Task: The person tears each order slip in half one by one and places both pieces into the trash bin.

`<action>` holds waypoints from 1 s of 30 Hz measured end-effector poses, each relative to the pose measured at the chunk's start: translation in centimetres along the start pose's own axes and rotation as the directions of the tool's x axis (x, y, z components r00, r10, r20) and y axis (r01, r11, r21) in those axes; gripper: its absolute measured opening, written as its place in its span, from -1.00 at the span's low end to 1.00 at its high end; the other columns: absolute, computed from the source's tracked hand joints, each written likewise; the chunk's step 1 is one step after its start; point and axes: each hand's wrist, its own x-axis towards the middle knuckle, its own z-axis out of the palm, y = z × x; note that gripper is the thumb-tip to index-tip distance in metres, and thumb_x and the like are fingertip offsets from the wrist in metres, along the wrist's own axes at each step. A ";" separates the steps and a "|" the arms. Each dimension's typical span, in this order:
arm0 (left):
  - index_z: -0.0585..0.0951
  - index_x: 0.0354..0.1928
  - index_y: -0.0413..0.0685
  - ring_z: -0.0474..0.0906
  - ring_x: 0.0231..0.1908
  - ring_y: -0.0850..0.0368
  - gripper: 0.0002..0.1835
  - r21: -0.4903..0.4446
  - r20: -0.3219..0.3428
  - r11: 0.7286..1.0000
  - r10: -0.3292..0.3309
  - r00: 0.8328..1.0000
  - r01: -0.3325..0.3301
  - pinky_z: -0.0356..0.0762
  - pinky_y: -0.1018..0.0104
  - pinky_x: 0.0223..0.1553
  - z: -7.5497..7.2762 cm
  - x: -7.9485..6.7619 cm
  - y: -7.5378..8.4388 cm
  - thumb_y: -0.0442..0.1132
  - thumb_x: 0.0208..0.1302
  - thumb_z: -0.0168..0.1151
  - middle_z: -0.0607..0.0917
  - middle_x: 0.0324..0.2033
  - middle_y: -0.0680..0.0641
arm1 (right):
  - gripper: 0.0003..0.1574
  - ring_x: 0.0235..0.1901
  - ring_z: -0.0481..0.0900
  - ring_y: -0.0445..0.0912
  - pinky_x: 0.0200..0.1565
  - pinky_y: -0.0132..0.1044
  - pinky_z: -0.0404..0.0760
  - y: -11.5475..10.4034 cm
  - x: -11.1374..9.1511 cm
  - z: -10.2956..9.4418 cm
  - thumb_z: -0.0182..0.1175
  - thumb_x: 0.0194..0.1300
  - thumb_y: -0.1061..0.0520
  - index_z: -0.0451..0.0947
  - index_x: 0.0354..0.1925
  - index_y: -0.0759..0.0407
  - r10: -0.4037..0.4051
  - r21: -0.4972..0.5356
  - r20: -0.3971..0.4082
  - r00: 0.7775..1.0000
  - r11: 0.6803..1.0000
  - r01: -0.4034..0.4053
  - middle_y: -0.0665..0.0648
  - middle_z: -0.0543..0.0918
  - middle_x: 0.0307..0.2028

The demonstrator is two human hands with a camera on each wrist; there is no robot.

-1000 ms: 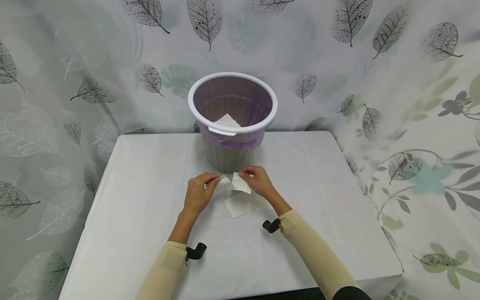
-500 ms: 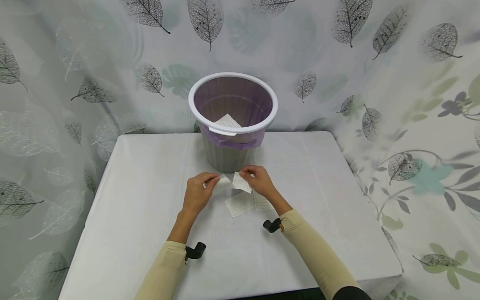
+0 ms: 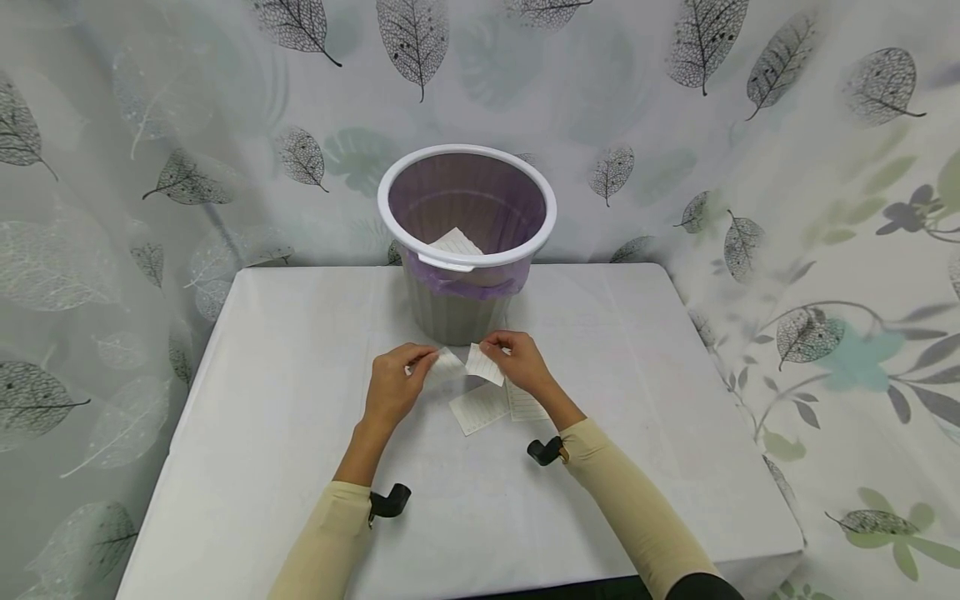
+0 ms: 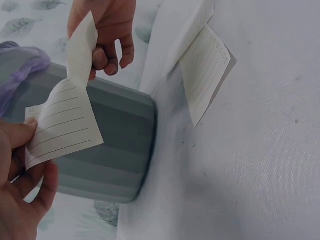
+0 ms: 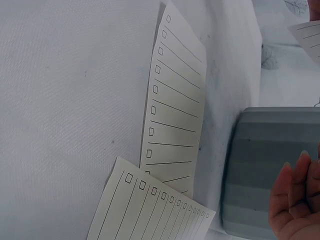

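Just in front of the bin, my left hand [image 3: 392,383] pinches one side of a small sheet of lined paper [image 4: 65,122]. My right hand [image 3: 519,360] pinches the other side. In the left wrist view the sheet narrows and bends between the hands; whether it is torn right through I cannot tell. Below the hands, two lined checklist sheets [image 3: 478,408] [image 5: 175,105] lie on the table, one overlapping the other. The right wrist view shows only the curled fingers of my right hand [image 5: 297,200], with its grip out of frame.
A grey bin [image 3: 457,312] with a white rim [image 3: 468,260] and a purple liner [image 3: 480,288] stands at the back of the white-covered table [image 3: 285,375]. Lined paper [image 3: 456,242] shows inside it. A leaf-patterned curtain [image 3: 540,92] hangs behind and at both sides.
Almost nothing differs. Both hands keep their hold on the paper, the left one shifting very slightly to the left.
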 end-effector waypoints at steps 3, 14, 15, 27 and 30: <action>0.80 -0.21 -0.23 0.65 -0.36 0.09 -0.96 0.001 0.003 1.000 -0.003 1.000 0.003 0.61 0.17 -0.32 -0.1 0.0 0.0 -0.42 0.33 0.43 0.79 -0.35 -0.06 | -0.82 -0.25 0.65 0.03 -0.07 0.02 0.61 0.1 0.0 0.0 0.24 0.51 0.27 0.75 -0.20 0.33 -0.001 -0.006 -0.004 1.000 1.000 0.001 0.19 0.77 -0.26; 0.79 -0.23 -0.24 0.66 -0.38 0.09 -0.96 0.009 -0.016 1.000 0.003 1.000 -0.003 0.62 0.15 -0.34 -0.3 0.2 0.1 -0.45 0.31 0.44 0.78 -0.36 -0.07 | -0.85 -0.25 0.64 -0.05 -0.06 -0.06 0.61 0.4 -0.1 -0.4 0.25 0.50 0.26 0.74 -0.20 0.28 0.015 -0.068 -0.014 1.000 0.998 -0.016 0.08 0.76 -0.27; 0.79 -0.23 -0.24 0.66 -0.38 0.09 -0.96 0.008 -0.015 1.000 0.002 1.000 -0.001 0.62 0.15 -0.34 -0.3 0.2 0.1 -0.44 0.31 0.44 0.78 -0.36 -0.07 | -0.85 -0.25 0.64 -0.05 -0.05 -0.06 0.61 0.4 -0.1 -0.4 0.25 0.50 0.25 0.74 -0.20 0.28 0.017 -0.068 -0.013 1.000 0.998 -0.018 0.08 0.76 -0.26; 0.80 -0.22 -0.23 0.65 -0.38 0.10 -0.96 0.003 -0.015 1.000 -0.006 1.000 0.006 0.60 0.19 -0.35 -0.4 0.1 0.2 -0.43 0.33 0.43 0.78 -0.37 -0.06 | -0.86 -0.24 0.66 -0.03 -0.02 -0.02 0.62 0.5 -0.2 -0.3 0.25 0.48 0.29 0.75 -0.19 0.30 0.029 -0.041 -0.016 0.999 0.999 -0.030 0.11 0.77 -0.25; 0.80 -0.21 -0.22 0.65 -0.38 0.10 -0.95 0.005 -0.015 1.000 -0.009 1.000 0.009 0.60 0.19 -0.34 -0.4 0.0 0.2 -0.43 0.32 0.44 0.78 -0.37 -0.05 | -0.86 -0.24 0.66 -0.04 -0.03 -0.04 0.62 0.6 -0.2 -0.3 0.26 0.48 0.29 0.75 -0.19 0.30 0.026 -0.039 -0.019 0.999 0.999 -0.027 0.11 0.77 -0.25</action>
